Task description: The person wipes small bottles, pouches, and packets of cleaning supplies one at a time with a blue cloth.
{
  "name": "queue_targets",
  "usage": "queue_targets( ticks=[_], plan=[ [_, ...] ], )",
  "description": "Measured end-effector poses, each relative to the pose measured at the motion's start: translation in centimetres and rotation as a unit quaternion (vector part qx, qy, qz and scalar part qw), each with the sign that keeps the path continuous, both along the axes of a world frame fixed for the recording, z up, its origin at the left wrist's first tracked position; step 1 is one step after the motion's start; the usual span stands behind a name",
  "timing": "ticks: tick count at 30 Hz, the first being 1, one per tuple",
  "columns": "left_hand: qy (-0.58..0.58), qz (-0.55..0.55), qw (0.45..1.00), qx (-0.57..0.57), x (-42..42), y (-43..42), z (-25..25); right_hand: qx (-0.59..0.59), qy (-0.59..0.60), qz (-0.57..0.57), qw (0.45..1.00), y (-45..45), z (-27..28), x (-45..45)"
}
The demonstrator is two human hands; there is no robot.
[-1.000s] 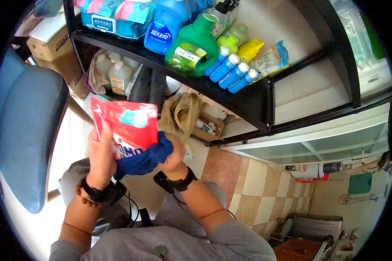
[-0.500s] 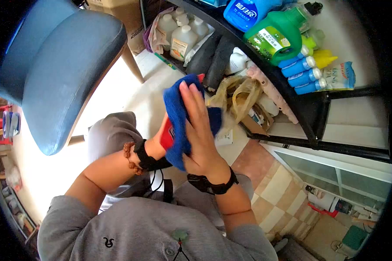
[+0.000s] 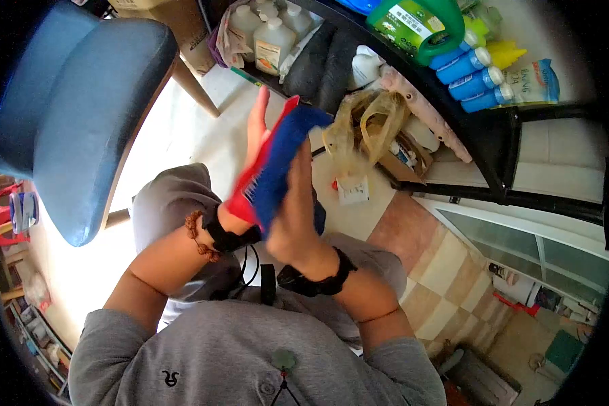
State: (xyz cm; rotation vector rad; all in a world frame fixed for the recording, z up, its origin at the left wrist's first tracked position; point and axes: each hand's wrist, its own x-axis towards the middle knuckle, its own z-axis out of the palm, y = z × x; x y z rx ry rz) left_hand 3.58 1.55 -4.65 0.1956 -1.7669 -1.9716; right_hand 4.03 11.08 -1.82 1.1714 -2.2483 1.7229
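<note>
A blue-and-red cloth (image 3: pixel 279 162) with small white markings on its red side is held up in front of me, sandwiched between my two palms. My left hand (image 3: pixel 256 132) lies against the red side, its fingers stretched upward and mostly covered by the cloth. On the blue side, my right hand (image 3: pixel 296 223) presses against the fabric, smeared by motion, so its separate fingers are hard to make out. A beaded bracelet (image 3: pixel 195 237) and a black strap circle my left wrist; another black strap (image 3: pixel 318 274) is on my right wrist.
A blue chair (image 3: pixel 101 108) stands at the left. Blue bottles (image 3: pixel 474 84) and a green jug (image 3: pixel 419 27) sit on a black-framed shelf at upper right. Below are a yellowish plastic bag (image 3: pixel 379 122) and white bottles (image 3: pixel 274 44). A white-framed glass panel (image 3: pixel 501 237) is at right.
My right hand has moved down and turned edge-on, exposing more of the cloth's red side and my left fingers. The view has shifted slightly.
</note>
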Motion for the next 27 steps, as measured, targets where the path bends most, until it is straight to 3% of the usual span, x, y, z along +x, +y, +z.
queue_targets(
  ticks=[2, 4, 6, 7, 8, 11, 13, 15, 18, 20, 21, 22, 24, 26, 27],
  plan=[
    [-0.049, 0.018, 0.995, 0.089, -0.1, 0.3, 0.7, 0.063, 0.053, 0.010, 0.997, -0.1, 1.2, 0.8],
    [-0.057, 0.006, 0.998, 0.020, -0.2, 0.1, 0.7, 0.005, -0.017, 0.002, 1.000, -0.3, -0.8, 0.3],
    [-0.005, -0.022, 0.971, -0.239, 0.1, -1.2, 0.2, -0.087, -0.134, 0.016, 0.987, -0.4, -2.5, -0.5],
    [-0.011, -0.022, 0.965, -0.260, 0.4, -0.8, 0.7, -0.093, -0.202, 0.028, 0.975, 0.1, -1.5, -1.2],
    [-0.016, -0.023, 0.960, -0.280, 0.6, -0.3, 1.4, -0.130, -0.264, 0.064, 0.954, 0.0, -2.6, -2.0],
    [0.012, -0.002, 0.926, -0.377, 1.2, 0.9, 2.0, -0.318, -0.525, 0.113, 0.781, 0.2, -2.1, -2.4],
    [0.002, 0.013, 0.933, -0.359, 0.9, 0.8, 1.9, -0.172, -0.404, 0.047, 0.897, 0.9, -3.3, -3.2],
    [0.002, 0.026, 0.943, -0.331, 0.8, 0.8, 1.2, -0.310, -0.600, 0.063, 0.735, 1.7, -3.7, -3.8],
    [0.031, 0.017, 0.964, -0.264, 1.4, 0.1, 1.4, -0.100, -0.332, -0.043, 0.937, 2.9, -5.3, -3.8],
    [0.129, -0.045, 0.948, -0.288, 2.1, 0.1, 2.1, -0.001, -0.194, -0.080, 0.978, 4.1, -2.8, -3.8],
    [0.102, -0.070, 0.949, -0.289, 2.6, 1.0, 2.9, -0.019, -0.223, -0.081, 0.971, 4.6, -2.1, -3.9],
    [0.076, -0.096, 0.949, -0.290, 2.7, 2.0, 3.4, -0.113, -0.335, -0.058, 0.934, 4.6, -1.7, -4.2],
    [0.018, -0.114, 0.981, -0.153, 2.5, 2.6, 3.0, -0.330, -0.525, -0.049, 0.783, 4.4, -1.1, -4.7],
    [-0.031, -0.164, 0.986, 0.006, 2.5, 2.0, 2.0, -0.234, -0.390, -0.187, 0.871, 1.7, 0.3, -3.1],
    [-0.003, -0.125, 0.989, 0.077, 2.3, 2.1, 1.6, -0.248, -0.359, -0.180, 0.882, 1.0, -0.1, -2.8]
  ],
)
